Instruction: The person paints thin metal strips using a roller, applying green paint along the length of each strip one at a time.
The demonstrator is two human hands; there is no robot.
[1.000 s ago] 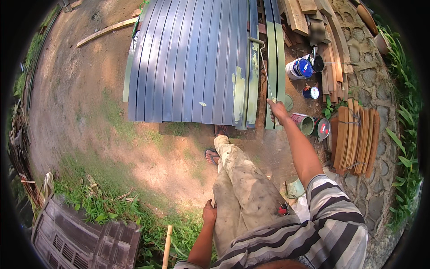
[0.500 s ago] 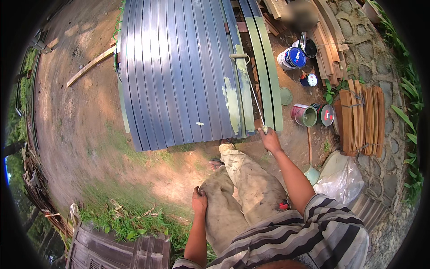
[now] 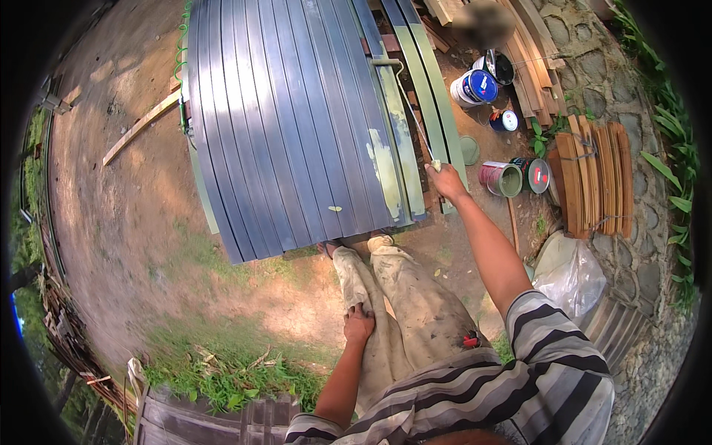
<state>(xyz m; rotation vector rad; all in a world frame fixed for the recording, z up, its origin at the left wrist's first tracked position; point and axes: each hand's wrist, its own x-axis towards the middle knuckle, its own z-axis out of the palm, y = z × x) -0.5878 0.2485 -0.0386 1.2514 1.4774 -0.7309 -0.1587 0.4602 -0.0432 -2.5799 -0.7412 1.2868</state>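
My right hand (image 3: 443, 182) is closed around the handle of a long-framed paint roller (image 3: 415, 122). Its roller sleeve (image 3: 385, 62) rests at the far part of a strip coated in pale green. Left of that strip lie dark blue-grey boards (image 3: 289, 133) side by side, with a ragged pale green patch (image 3: 383, 167) on the nearest ones. Two narrow boards (image 3: 437, 111) on the right are mostly green, dark at their far ends. Lower down, my left hand (image 3: 359, 324) is at my beige trouser leg (image 3: 374, 348), its fingers bent onto the cloth.
Right of the boards stand an open can of green paint (image 3: 509, 180), a dark can (image 3: 537, 176) and a blue-lidded bucket (image 3: 475, 87). Beyond them are bundled wood strips (image 3: 597, 178), a clear plastic bag (image 3: 575, 282) and a stone wall (image 3: 630, 141). A plank (image 3: 144, 126) lies on the left.
My right hand has moved forward with the paint roller, and the sleeve is farther up the strip. My left hand has shifted right along with my leg, which has stepped toward the boards.
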